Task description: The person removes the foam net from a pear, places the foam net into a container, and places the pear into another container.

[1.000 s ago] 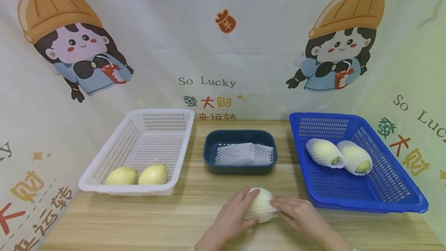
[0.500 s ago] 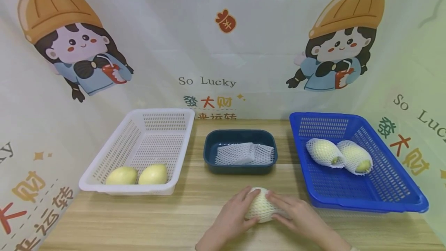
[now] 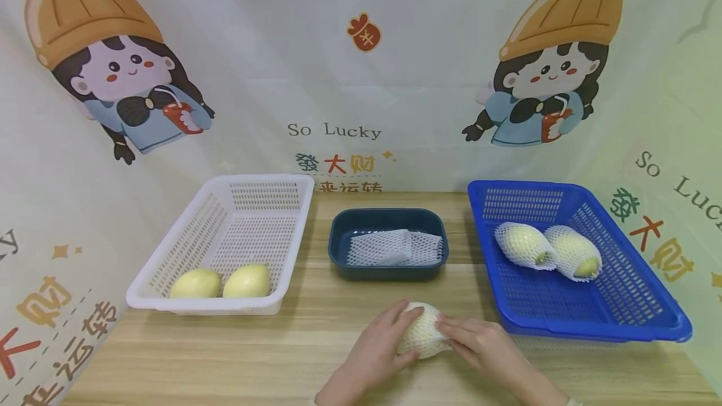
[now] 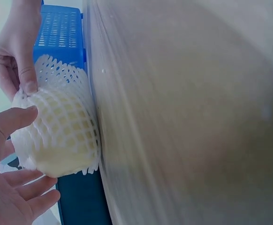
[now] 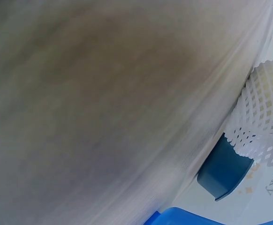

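Touching left fingers (image 3: 410, 316) and right fingers (image 3: 461, 329), a netted fruit (image 3: 423, 334) lies between

The head camera looked forward and down from farther back over the table (image 3: 225, 356), while both wrist cameras — close in, low and rolled sideways — faced across it, all three sharing the netted fruit (image 3: 422, 334), dark tray (image 3: 389, 274) and blue basket (image 3: 592, 332).

The counter (image 3: 225, 356) has a light, wood-grained top, its streaks running from side to side. Directly on it, apart from one another, stand a white slotted basket (image 3: 254, 230) on the left, a dark teal tray (image 3: 389, 273) in the middle, and a blue slotted basket (image 3: 553, 306) on the right.
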The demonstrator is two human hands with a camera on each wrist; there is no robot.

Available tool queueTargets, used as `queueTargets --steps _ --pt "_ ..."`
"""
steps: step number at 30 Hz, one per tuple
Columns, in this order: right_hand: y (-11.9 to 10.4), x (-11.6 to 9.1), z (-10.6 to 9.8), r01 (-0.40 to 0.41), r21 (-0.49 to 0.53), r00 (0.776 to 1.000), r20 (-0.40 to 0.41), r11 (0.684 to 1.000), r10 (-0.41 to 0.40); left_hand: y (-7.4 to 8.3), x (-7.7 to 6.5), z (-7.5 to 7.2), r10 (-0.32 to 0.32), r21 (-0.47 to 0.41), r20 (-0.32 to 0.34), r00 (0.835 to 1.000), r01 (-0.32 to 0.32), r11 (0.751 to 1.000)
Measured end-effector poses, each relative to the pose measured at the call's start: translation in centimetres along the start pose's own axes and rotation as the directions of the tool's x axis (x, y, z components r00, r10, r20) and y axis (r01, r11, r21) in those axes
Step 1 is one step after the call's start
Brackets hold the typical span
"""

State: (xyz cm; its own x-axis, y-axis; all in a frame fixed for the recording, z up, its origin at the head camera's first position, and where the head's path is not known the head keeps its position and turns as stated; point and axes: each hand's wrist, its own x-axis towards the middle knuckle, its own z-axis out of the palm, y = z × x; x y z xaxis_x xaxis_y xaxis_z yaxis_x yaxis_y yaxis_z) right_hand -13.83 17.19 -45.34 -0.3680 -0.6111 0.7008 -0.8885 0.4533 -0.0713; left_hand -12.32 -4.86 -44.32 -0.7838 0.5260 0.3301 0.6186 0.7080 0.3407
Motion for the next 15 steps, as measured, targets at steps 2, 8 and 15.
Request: queueTargets --steps 2,8,15 --pt "0.0 0.0 0.0 0.0 0.008 1.0 -0.008 1.0 0.0 -0.2 -0.1 -0.1 -0.022 -0.014 0.011 1.0 0.022 1.0" --pt "0.2 0.1 0.0 0.024 0.023 0.999 -0.039 0.999 -0.023 -0.9 -0.3 -0.5 -0.05 -0.045 -0.032 0.998 0.049 0.998" --pt "0.1 0.0 0.1 0.012 0.009 1.0 -0.008 1.0 -0.012 -1.3 -0.2 -0.5 0.004 -0.016 -0.059 0.998 -0.005 1.0"
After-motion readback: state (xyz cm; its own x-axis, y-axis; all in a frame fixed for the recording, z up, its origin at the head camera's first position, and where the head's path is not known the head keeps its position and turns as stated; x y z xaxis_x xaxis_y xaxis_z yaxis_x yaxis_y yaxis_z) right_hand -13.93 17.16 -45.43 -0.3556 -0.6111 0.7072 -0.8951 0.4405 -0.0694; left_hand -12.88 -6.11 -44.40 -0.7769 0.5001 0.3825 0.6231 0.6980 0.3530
